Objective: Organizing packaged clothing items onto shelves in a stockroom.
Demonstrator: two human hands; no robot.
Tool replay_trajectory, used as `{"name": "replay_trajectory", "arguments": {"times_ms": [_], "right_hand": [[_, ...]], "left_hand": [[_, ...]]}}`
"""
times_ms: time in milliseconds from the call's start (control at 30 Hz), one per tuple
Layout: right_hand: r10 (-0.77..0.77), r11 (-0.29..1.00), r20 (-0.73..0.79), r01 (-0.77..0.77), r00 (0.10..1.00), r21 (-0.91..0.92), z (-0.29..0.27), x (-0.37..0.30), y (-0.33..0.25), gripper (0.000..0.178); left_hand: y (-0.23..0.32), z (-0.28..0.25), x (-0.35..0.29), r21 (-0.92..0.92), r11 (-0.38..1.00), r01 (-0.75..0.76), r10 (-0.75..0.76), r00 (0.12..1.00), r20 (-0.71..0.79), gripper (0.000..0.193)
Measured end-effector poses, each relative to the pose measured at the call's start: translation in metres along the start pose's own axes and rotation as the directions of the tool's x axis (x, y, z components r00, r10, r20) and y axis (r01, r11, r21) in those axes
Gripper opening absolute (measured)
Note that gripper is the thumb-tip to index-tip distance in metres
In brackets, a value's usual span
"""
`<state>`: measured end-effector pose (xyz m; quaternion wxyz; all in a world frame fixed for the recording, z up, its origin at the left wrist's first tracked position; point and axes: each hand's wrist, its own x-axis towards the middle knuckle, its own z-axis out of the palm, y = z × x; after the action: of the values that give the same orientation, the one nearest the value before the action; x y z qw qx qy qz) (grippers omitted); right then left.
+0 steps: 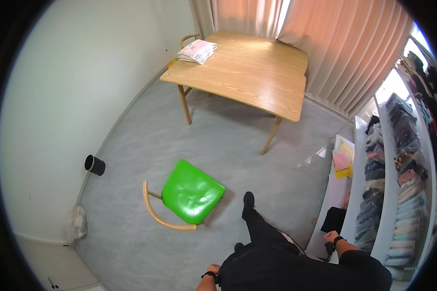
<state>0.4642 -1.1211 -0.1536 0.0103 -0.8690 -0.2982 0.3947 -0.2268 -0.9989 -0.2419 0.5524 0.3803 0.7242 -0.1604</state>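
Observation:
My left hand [212, 268] hangs beside my body at the lower edge, its fingers curled in and no object showing in it. A dark band circles that wrist. My right hand [331, 236] is out to the right, closed into a loose fist, with a black device strapped at its wrist. Just beyond it a flat black item [334, 219] lies at the low shelf; whether the hand touches it I cannot tell. Nearest in front of me stands a chair with a green seat [192, 191] and a curved wooden back [155, 215].
A wooden table [247, 68] bearing a stack of papers [197, 51] stands ahead by the curtains [347, 43]. White shelves [391, 194] with folded, wrapped clothes line the right. Along the left wall are a black bin [95, 165] and a clear plastic bag [77, 223].

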Motion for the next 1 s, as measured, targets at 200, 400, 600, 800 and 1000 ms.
{"name": "replay_trajectory", "arguments": {"times_ms": [200,400,600,800,1000], "right_hand": [[-0.256,0.902,0.275,0.331,0.927,-0.277,-0.021,0.178,-0.068,0.029],[-0.321,0.885,0.013,0.295,0.947,0.361,-0.074,0.204,-0.362,0.023],[-0.627,0.779,0.213,0.595,0.750,0.197,-0.131,0.200,-0.529,0.026],[-0.609,0.729,0.403,0.682,0.683,-0.055,-0.150,0.217,-0.629,0.029],[-0.656,0.717,0.450,0.686,0.605,0.124,-0.137,0.234,-0.730,0.027]], "left_hand": [[0.127,-0.057,-0.002,-0.302,0.947,-0.108,0.077,0.991,-0.114,0.029],[0.210,-0.120,0.020,-0.623,0.781,0.038,-0.083,0.996,-0.043,0.024],[0.234,-0.139,0.049,-0.732,0.680,0.039,-0.162,0.982,-0.098,0.022],[0.278,-0.146,0.060,-0.805,0.592,-0.040,-0.065,0.993,-0.097,0.018],[0.263,-0.129,0.119,-0.314,0.944,-0.105,0.002,0.950,-0.312,0.024]]}}
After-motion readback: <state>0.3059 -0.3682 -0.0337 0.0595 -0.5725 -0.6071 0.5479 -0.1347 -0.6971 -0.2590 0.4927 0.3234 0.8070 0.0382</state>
